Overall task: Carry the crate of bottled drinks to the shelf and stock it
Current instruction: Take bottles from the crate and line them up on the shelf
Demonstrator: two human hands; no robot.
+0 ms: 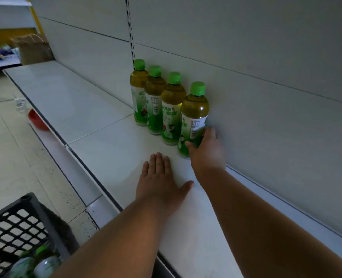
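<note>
Several green-capped tea bottles stand upright in a row on the white shelf [85, 109], against its back panel. My right hand [206, 151] is wrapped around the base of the nearest bottle [194, 117], which stands on the shelf. My left hand [160, 183] lies flat on the shelf, palm down, fingers apart, just left of that bottle and holding nothing. The black plastic crate [21, 223] sits low at the bottom left, with more bottles [45, 263] lying inside it.
A red bowl-like object [36, 119] and a clear bottle [20, 103] sit on the tiled floor beyond the shelf's edge. A brown paper bag [34, 49] stands at the shelf's far end. The grey back panel rises right behind the bottles.
</note>
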